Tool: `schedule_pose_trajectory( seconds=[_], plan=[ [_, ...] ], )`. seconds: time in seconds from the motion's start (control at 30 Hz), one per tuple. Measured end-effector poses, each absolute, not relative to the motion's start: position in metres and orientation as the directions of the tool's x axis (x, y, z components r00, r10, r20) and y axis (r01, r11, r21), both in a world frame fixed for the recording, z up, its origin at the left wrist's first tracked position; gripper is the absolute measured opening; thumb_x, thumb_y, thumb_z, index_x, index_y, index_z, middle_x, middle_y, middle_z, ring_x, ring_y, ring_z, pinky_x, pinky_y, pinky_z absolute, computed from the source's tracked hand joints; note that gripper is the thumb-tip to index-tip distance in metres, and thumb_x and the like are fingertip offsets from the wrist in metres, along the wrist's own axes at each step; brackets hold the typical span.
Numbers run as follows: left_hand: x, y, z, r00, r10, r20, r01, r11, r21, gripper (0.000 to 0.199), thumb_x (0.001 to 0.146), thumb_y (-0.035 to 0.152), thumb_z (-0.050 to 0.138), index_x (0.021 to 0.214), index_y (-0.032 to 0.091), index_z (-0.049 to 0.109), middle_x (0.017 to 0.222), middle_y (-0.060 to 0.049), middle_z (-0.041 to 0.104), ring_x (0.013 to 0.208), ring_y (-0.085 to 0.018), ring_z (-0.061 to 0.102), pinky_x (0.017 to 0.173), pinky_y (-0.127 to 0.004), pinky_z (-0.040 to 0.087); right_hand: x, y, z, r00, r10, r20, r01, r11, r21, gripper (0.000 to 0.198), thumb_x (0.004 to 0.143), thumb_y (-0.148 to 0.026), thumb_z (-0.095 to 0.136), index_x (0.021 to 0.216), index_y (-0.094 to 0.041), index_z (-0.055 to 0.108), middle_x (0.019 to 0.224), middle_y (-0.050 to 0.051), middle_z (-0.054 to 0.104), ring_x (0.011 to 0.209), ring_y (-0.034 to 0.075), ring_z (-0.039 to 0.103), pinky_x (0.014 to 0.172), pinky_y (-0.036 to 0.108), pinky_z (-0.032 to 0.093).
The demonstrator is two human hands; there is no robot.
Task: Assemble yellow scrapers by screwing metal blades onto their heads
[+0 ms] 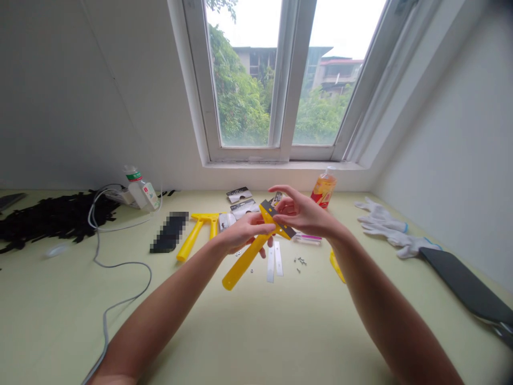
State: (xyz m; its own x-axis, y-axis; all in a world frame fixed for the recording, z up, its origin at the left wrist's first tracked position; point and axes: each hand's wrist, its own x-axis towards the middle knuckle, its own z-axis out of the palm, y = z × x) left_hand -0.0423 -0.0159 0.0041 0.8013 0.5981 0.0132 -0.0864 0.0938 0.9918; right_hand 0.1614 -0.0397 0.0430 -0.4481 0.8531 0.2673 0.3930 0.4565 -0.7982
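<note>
My left hand (pixel 249 231) is closed around a yellow scraper (pixel 242 267) near its head, and the handle slants down towards me. Lying along the head is a dark plate with holes (pixel 285 227). My right hand (pixel 302 211) pinches that plate and the head between thumb and fingers, with the index finger stretched out above. On the table below are two flat metal blades (pixel 271 262). Several small screws (pixel 300 261) are scattered to their right, and a few tiny nuts (pixel 238 254) lie to the left.
More yellow scraper parts (pixel 190 240) lie at the left beside a blurred dark phone-like object (pixel 169 232). A yellow piece (pixel 337 266) is partly behind my right forearm. Bottles, white gloves (pixel 382 224), a black board (pixel 465 278), a grey cable (pixel 128 263) and black strips (pixel 60 216) surround the area.
</note>
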Motion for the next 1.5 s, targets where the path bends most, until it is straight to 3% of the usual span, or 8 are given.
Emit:
schedule_pose_trajectory(
  seconds=[0.23,0.43,0.6,0.73,0.93,1.23,1.37,1.5],
  plan=[
    [-0.038,-0.019,0.001,0.71,0.704,-0.023,-0.054,0.088,0.995,0.041,0.066,0.04,0.082,0.091,0.016,0.06,0.068,0.0,0.055,0.054,-0.01,0.054,0.043,-0.02,0.043,0.152,-0.041,0.043,-0.458,0.855,0.243,0.371,0.433,-0.822,0.044,0.082,-0.025,0.062,0.124,-0.023,0.048,0.076,-0.004,0.056,0.067,0.011,0.058,0.059,0.023,0.049],
    [-0.034,-0.019,-0.003,0.689,0.725,-0.004,-0.086,0.087,0.992,0.041,0.068,0.045,0.08,0.088,0.017,0.057,0.065,0.002,0.052,0.047,-0.008,0.049,0.038,-0.019,0.035,0.149,-0.041,0.042,-0.457,0.858,0.233,0.37,0.422,-0.828,0.042,0.086,-0.033,0.061,0.125,-0.023,0.048,0.079,-0.002,0.059,0.073,0.014,0.062,0.063,0.027,0.052],
    [-0.047,-0.008,0.009,0.593,0.805,0.006,-0.102,0.068,0.992,0.037,0.071,0.042,0.078,0.085,0.016,0.055,0.064,0.003,0.052,0.044,-0.007,0.047,0.038,-0.019,0.033,0.168,-0.034,0.042,-0.32,0.898,0.302,0.626,0.439,-0.644,0.028,0.089,-0.044,0.057,0.107,-0.022,0.06,0.088,0.004,0.067,0.078,0.017,0.063,0.07,0.031,0.051],
    [-0.073,0.002,0.028,0.457,0.885,0.086,-0.159,-0.014,0.987,0.034,0.074,0.039,0.076,0.081,0.017,0.052,0.06,0.002,0.051,0.045,-0.008,0.048,0.038,-0.018,0.034,0.171,-0.023,0.029,-0.433,0.898,0.078,0.786,0.418,-0.455,0.016,0.087,-0.035,0.058,0.084,-0.022,0.067,0.082,0.003,0.069,0.073,0.017,0.063,0.062,0.028,0.046],
    [-0.09,0.01,0.034,0.38,0.918,0.113,-0.193,-0.041,0.98,0.033,0.075,0.037,0.075,0.082,0.017,0.05,0.058,0.003,0.049,0.045,-0.007,0.047,0.038,-0.017,0.035,0.116,-0.025,-0.017,-0.68,0.694,-0.235,0.715,0.557,-0.424,0.016,0.077,-0.021,0.067,0.093,-0.022,0.071,0.086,0.002,0.072,0.071,0.015,0.063,0.058,0.024,0.042],
    [-0.082,0.019,0.018,0.455,0.888,0.075,-0.195,0.017,0.981,0.038,0.073,0.039,0.078,0.085,0.015,0.051,0.068,0.002,0.048,0.048,-0.007,0.049,0.037,-0.017,0.035,0.093,-0.038,-0.039,-0.711,0.661,-0.239,0.7,0.634,-0.328,0.02,0.076,-0.012,0.063,0.092,-0.021,0.071,0.085,0.002,0.071,0.085,0.018,0.064,0.06,0.022,0.04],
    [-0.089,0.023,0.018,0.412,0.909,0.061,-0.172,0.012,0.985,0.039,0.072,0.04,0.078,0.083,0.016,0.049,0.063,0.003,0.046,0.048,-0.007,0.048,0.038,-0.018,0.037,0.111,-0.029,-0.02,-0.605,0.762,-0.231,0.79,0.539,-0.29,0.019,0.081,-0.019,0.062,0.096,-0.025,0.07,0.091,0.001,0.072,0.081,0.015,0.064,0.064,0.021,0.042],
    [-0.095,0.028,0.019,0.376,0.924,0.069,-0.175,-0.003,0.985,0.038,0.073,0.039,0.078,0.086,0.016,0.051,0.065,0.002,0.049,0.048,-0.007,0.048,0.039,-0.017,0.037,0.167,-0.009,0.004,-0.285,0.947,-0.15,0.953,0.262,-0.153,0.025,0.082,-0.016,0.055,0.102,-0.02,0.069,0.099,0.011,0.07,0.088,0.023,0.064,0.066,0.028,0.043]
  ],
)
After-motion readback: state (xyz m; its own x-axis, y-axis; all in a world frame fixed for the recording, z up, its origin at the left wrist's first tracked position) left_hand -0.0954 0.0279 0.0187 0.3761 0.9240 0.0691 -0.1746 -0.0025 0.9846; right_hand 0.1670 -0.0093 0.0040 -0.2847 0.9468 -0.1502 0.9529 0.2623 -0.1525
